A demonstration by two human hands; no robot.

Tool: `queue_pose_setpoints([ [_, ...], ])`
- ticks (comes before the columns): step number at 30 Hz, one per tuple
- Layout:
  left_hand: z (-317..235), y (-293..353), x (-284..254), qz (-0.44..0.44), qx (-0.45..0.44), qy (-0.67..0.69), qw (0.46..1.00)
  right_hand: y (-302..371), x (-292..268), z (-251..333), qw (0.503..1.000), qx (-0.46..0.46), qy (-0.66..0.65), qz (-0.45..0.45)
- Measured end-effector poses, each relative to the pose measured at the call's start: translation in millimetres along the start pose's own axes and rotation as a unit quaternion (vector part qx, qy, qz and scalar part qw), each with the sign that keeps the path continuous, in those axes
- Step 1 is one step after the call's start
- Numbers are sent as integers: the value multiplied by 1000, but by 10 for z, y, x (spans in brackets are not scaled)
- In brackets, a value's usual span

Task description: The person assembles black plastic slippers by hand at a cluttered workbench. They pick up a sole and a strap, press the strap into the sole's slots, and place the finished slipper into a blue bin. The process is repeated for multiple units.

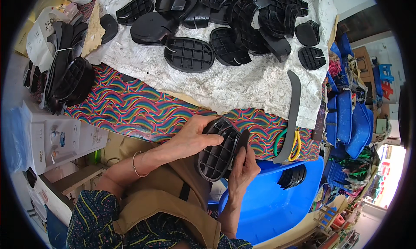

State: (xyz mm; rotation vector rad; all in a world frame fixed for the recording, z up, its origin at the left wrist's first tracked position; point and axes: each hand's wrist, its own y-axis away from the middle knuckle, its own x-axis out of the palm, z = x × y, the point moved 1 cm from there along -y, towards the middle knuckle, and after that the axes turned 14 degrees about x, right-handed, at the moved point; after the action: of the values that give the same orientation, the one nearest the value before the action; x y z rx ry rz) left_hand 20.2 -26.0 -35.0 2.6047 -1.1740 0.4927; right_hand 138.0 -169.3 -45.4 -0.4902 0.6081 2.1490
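Observation:
A black shoe sole [219, 156], its gridded underside facing up, is held over my lap at the table's front edge. My left hand [195, 136] grips its far left end, the thumb lying over the rim. On the right side of the sole, my right hand [244, 169] is closed around a dark strip [243, 140] that stands up against the sole's edge. The lower part of that strip is hidden by my fingers. A long curved black strip [294, 101] lies on the table to the right, hanging over the front edge.
Many black soles [189, 54] are heaped on a dirty white sheet [182, 84]. Yellow-handled scissors [296, 146] lie by the table's right edge. Below stands a blue tub [268, 216] with several black soles [292, 176]. Bundled black strips [63, 54] sit at the left.

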Motion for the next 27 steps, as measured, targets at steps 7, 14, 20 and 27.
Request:
queue_pose_setpoints([
  [7, 64, -28, 21, 7, 1, -1, 1000, 6, 10, 14, 999, 2, -25, 33],
  [14, 113, -52, 10, 1, 6, 5, 1000, -14, 12, -31, 999, -20, -14, 31],
  [20, 128, -77, -13, 1, -8, -2, 1000, -37, 2, -78, 999, -41, -2, 32],
  [27, 146, -92, -54, 36, -63, 4, 997, -61, -34, -102, 996, -67, 47, 42],
])
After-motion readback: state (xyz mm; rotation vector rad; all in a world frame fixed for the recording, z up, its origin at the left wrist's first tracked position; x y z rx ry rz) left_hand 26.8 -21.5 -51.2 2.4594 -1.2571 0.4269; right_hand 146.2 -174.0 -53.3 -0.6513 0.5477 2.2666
